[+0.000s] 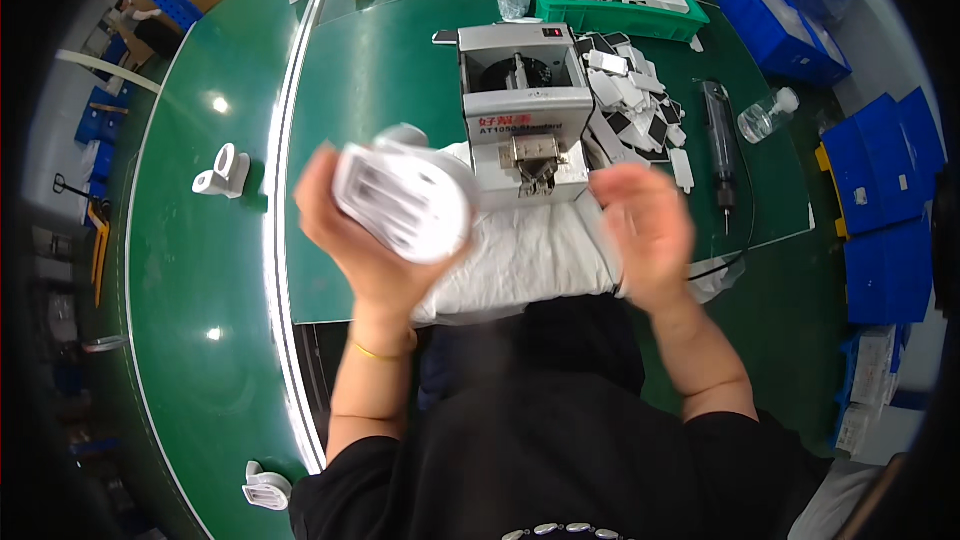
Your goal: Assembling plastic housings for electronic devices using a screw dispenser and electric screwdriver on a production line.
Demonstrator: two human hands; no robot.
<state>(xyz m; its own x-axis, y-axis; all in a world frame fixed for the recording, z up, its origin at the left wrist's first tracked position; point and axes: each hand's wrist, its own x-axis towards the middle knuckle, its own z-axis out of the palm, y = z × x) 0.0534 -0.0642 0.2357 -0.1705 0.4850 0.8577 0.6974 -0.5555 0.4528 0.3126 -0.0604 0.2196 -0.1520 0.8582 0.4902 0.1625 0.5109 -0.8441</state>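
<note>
My left hand (375,270) is closed around a white plastic housing (415,202), rounded at one end, with slots in the side turned up. Motion blurs the housing, and it hangs above the left edge of a white cloth (530,260). Right of the cloth, my right hand (650,235) is raised and also smeared. Its fingers bend inward, and whether they hold something small cannot be made out. Between and beyond the hands stands a grey tabletop machine (525,105) that looks like a screw feeder, with a small metal outlet (537,165) at its front.
Small white and black plates (630,90) lie heaped beside the machine, below a green tray (620,18) of similar pieces. Farther right are an electric screwdriver (720,140) and a clear bottle (768,118). White housings (222,175) stand on the green surface at left. Blue bins (885,165) line the right.
</note>
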